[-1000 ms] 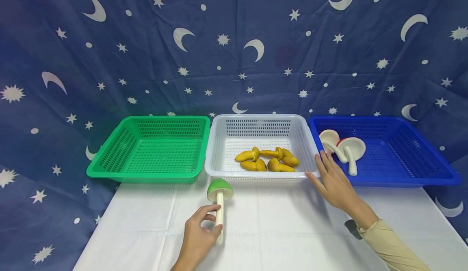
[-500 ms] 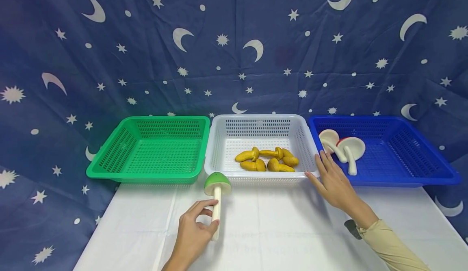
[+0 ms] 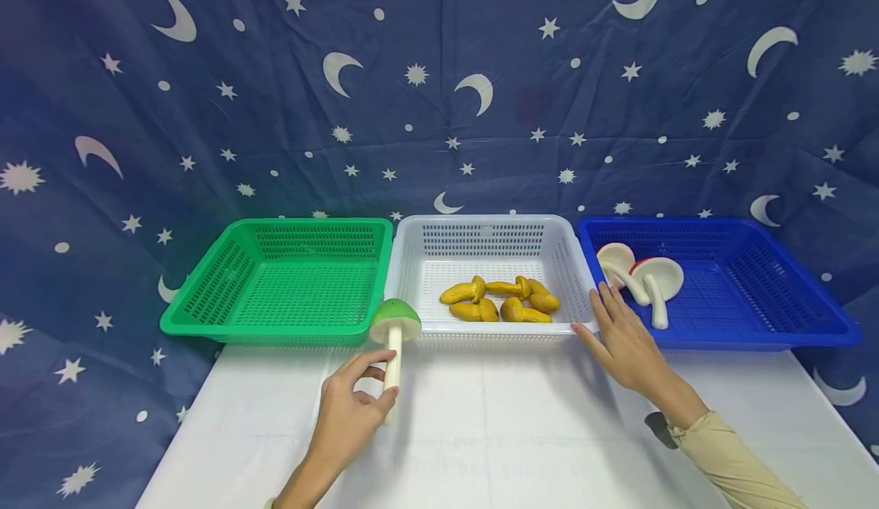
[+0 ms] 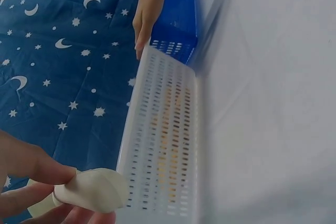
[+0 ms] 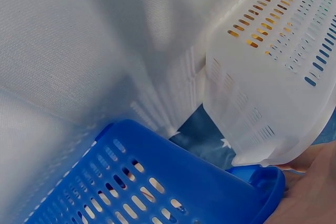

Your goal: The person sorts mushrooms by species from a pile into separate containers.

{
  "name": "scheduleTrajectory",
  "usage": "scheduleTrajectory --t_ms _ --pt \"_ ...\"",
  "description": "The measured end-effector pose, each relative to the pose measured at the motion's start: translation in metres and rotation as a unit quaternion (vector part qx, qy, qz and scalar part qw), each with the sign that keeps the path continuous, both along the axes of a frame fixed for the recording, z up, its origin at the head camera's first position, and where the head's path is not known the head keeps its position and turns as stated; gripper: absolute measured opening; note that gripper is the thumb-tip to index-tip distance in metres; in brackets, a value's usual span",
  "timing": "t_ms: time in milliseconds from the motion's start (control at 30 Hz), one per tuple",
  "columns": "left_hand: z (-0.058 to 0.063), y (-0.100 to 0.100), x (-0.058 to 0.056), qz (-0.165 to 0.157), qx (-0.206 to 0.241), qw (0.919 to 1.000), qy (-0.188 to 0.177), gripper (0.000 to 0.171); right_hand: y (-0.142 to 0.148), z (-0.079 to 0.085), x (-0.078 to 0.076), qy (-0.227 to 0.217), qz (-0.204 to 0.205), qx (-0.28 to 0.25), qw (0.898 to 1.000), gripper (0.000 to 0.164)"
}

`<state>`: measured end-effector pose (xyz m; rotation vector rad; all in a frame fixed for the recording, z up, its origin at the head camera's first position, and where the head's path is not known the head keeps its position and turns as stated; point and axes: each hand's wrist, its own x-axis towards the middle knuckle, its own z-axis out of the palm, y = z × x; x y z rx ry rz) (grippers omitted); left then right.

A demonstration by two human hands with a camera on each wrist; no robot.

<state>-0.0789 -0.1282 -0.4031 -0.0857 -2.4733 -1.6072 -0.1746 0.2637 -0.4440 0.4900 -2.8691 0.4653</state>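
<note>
My left hand (image 3: 350, 410) pinches the pale stem of a green-capped toy mushroom (image 3: 395, 320) between thumb and fingers. The mushroom is upright, its cap overlapping the front rims of the green basket (image 3: 275, 331) and the white basket (image 3: 494, 329) in the head view. In the left wrist view the stem's end (image 4: 97, 190) shows in the fingers. My right hand (image 3: 628, 349) lies with straight fingers over the corner where the white basket meets the blue basket (image 3: 755, 339). Several yellow toy mushrooms (image 3: 518, 310) lie in the white basket.
Two white-stemmed mushrooms with pale undersides and red edges (image 3: 659, 280) lie at the left of the blue basket. All three baskets stand side by side on a white-covered table (image 3: 522, 440). Behind them hangs a dark blue curtain (image 3: 412, 158) with moons and stars.
My left hand has moved the green-capped mushroom up and to the left, from in front of the white basket to the gap by the green one. My right hand has stayed put.
</note>
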Motion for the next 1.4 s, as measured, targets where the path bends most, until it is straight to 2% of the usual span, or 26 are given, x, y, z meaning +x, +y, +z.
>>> scheduleTrajectory --t_ms 433,800,1267,1400 --pt "0.008 -0.013 -0.027 0.022 -0.030 0.9993 0.007 0.044 0.001 -0.002 -0.001 -0.004 -0.004 0.002 1.000 0.074" --pt "0.016 -0.018 -0.046 0.023 -0.047 0.9975 0.048 0.041 -0.001 0.000 0.000 -0.009 -0.005 0.001 1.000 0.074" --pt "0.027 -0.035 -0.071 0.025 -0.054 0.9973 0.043 0.041 0.000 0.000 0.000 -0.015 -0.011 0.000 1.000 0.075" --pt "0.029 -0.040 -0.079 0.030 -0.068 0.9960 0.049 0.039 0.000 0.001 0.000 -0.012 -0.007 0.001 1.000 0.075"
